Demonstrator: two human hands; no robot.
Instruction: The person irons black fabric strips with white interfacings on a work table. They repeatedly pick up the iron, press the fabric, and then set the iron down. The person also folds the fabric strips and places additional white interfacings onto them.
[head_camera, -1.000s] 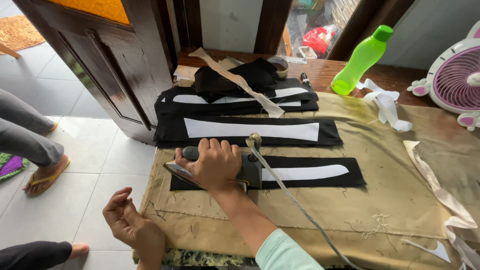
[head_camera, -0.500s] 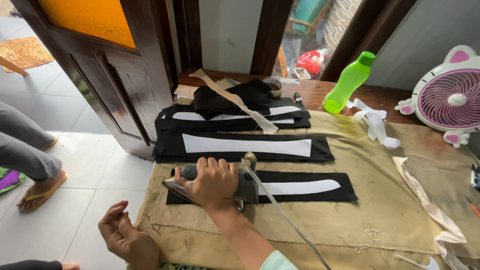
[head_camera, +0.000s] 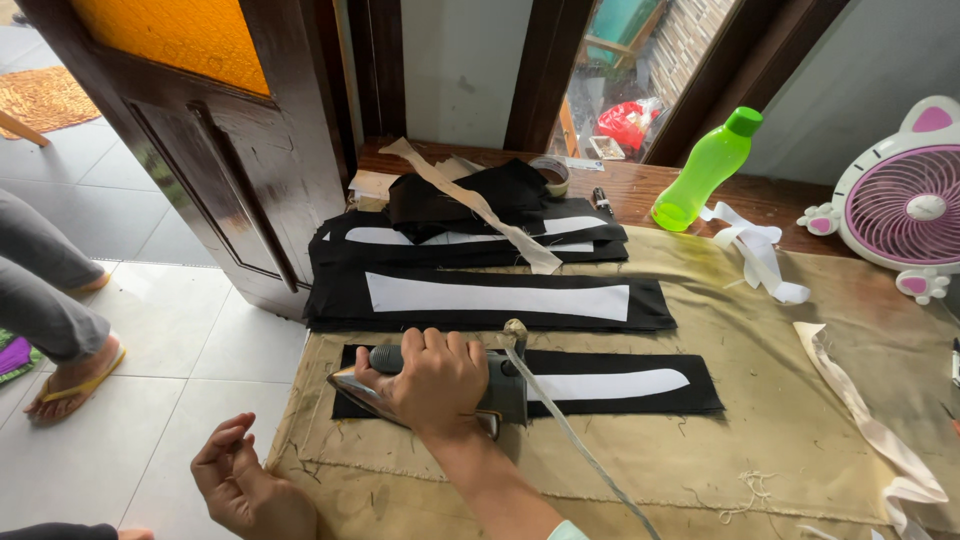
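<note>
Gripping the dark handle of an electric iron (head_camera: 455, 385), the right hand (head_camera: 432, 378) has its fingers wrapped fully round it, and the iron sits flat on the left end of a black fabric strip (head_camera: 640, 385) that carries a white interfacing piece (head_camera: 610, 384) down its middle. That strip lies on the near part of a tan pressing cloth (head_camera: 700, 450) covering the counter. Off the counter's near left corner, the left hand (head_camera: 245, 490) hangs with fingers loosely curled and holds nothing. The iron's cord (head_camera: 570, 440) trails toward the near right, across the cloth. A longer black strip with white interfacing (head_camera: 495, 298) lies just beyond, with a stack of more black pieces (head_camera: 470, 215) farther back; a green bottle (head_camera: 705, 170) and a pink fan (head_camera: 905, 205) stand at the far right. One risk, in my judgement: with nothing pinning the strip, the iron could drag it and shift or crease the white piece; resting too long could scorch the fabric.
</note>
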